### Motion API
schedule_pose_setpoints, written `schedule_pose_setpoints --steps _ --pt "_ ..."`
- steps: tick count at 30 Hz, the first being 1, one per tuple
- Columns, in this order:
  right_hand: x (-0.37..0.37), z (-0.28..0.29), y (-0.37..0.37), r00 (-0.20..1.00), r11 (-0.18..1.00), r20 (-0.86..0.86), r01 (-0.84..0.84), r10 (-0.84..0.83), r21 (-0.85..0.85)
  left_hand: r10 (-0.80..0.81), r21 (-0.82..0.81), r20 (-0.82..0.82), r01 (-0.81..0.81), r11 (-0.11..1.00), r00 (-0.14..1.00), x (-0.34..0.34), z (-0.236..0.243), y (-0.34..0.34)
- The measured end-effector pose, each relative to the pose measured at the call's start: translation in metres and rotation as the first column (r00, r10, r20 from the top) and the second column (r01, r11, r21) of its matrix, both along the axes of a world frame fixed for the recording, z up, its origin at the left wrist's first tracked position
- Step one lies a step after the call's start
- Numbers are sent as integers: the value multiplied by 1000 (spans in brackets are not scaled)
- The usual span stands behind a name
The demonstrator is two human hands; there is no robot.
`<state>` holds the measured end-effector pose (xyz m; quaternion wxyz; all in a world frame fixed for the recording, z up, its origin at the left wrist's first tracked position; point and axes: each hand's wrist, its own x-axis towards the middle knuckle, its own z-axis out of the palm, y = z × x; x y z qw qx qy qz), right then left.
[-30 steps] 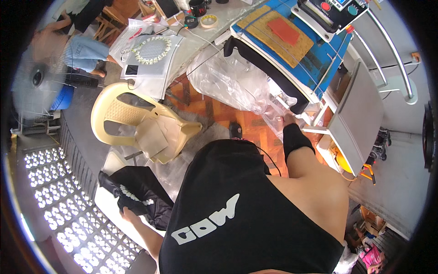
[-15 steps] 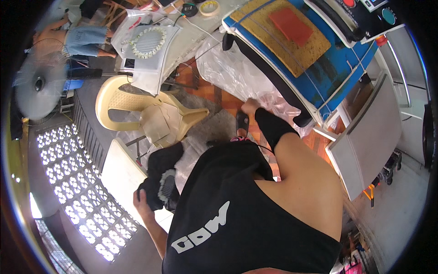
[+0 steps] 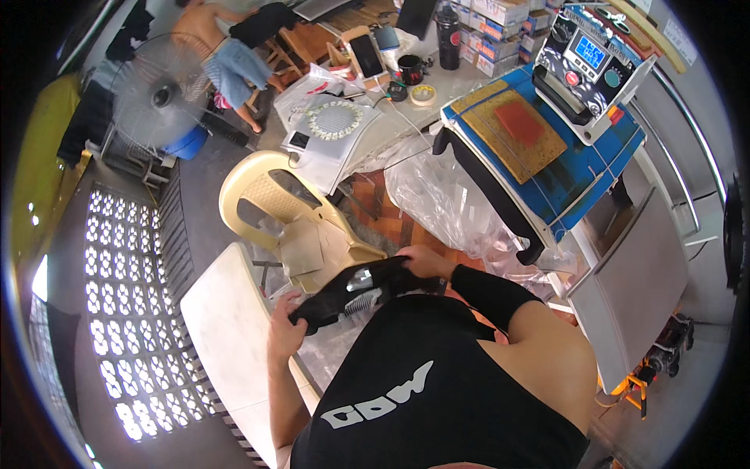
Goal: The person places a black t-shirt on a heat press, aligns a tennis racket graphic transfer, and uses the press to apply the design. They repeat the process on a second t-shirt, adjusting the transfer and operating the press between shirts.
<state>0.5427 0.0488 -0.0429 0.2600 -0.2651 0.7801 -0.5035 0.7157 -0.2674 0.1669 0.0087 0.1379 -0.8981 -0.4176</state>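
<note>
A piece of black cloth (image 3: 324, 303) with a whitish print is stretched between my two hands, in front of my torso. My left hand (image 3: 287, 324) grips its left end, the thumb and fingers closed on the edge. At the other end, my right hand (image 3: 426, 264) has its fingers closed on the cloth; a black sleeve covers that forearm. The cloth hangs near a cream plastic chair (image 3: 348, 242) and a white tabletop (image 3: 226, 305) on my left. Part of the cloth is hidden behind my shirt.
Ahead right stands a heat press (image 3: 582, 162) with a blue bed, a brown board (image 3: 476, 117) and a red pad (image 3: 517, 125). A cluttered table (image 3: 383, 148) lies ahead. A spinning fan (image 3: 162, 95) and another person (image 3: 223, 59) are at far left. Clear plastic (image 3: 433, 187) covers some floor.
The black cloth, earlier bunched in my left hand at the lower left, is now stretched between both hands. My right hand has come back from beside the press. The view has shifted upward.
</note>
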Motion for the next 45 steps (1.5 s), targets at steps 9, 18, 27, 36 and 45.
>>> schedule_pose_setpoints --steps 9,18,27,36,45 --pt "87 82 79 952 969 -269 -85 147 232 -20 12 33 20 1000 999 99 -42 25" --pt "200 120 193 892 872 -445 278 -79 404 -277 -2 -122 279 960 953 122 -21 23" --pt "327 150 303 588 494 -413 808 -695 320 -597 15 -96 601 799 796 54 -12 67" --pt "466 228 415 275 272 -10 954 -961 129 -852 508 -19 739 442 523 -55 6 222" --pt "527 323 513 -35 -40 -127 999 -991 31 -901 470 -301 871 145 312 -136 70 429"
